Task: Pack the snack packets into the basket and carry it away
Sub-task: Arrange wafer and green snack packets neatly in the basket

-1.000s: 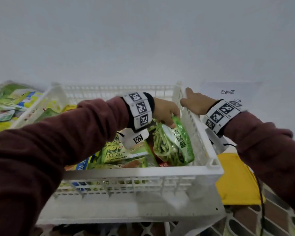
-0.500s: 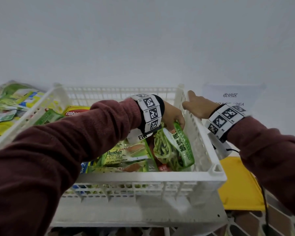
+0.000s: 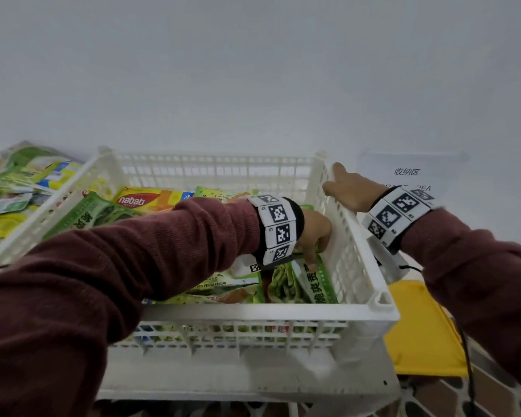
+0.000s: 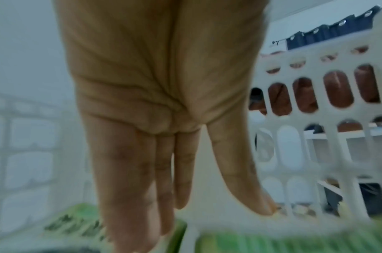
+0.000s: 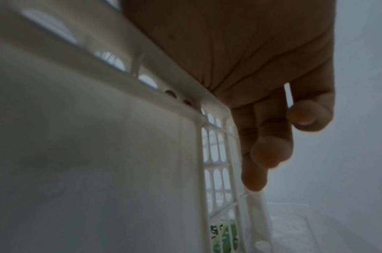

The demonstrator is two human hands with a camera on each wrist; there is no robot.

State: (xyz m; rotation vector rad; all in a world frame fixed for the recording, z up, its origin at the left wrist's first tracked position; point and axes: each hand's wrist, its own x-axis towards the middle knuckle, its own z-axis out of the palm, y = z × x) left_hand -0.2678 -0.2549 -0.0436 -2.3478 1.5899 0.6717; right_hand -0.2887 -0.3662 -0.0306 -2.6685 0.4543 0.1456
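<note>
A white slatted basket (image 3: pixel 253 311) holds several snack packets. My left hand (image 3: pixel 316 236) reaches down inside its right end. In the left wrist view the fingers (image 4: pixel 142 171) are straight and point down, their tips on a green bean packet (image 3: pixel 316 284) that stands against the right wall (image 4: pixel 315 137). My right hand (image 3: pixel 343 191) rests on top of the right rim. Seen from the right wrist, the palm lies on the rim (image 5: pixel 164 56) and the fingers (image 5: pixel 268 137) hang loosely curled beside it, holding nothing. A Nabati packet (image 3: pixel 142 201) and a Pandan packet (image 3: pixel 223 284) lie in the basket.
More green and yellow packets (image 3: pixel 21 182) are piled outside the basket on the left. A yellow board (image 3: pixel 418 326) lies right of the basket under my right forearm. A paper sign (image 3: pixel 409 176) is on the white wall just behind.
My left hand has gone deeper into the basket with the green bean packet, which now stands lower against the right wall. The right hand has stayed on the rim.
</note>
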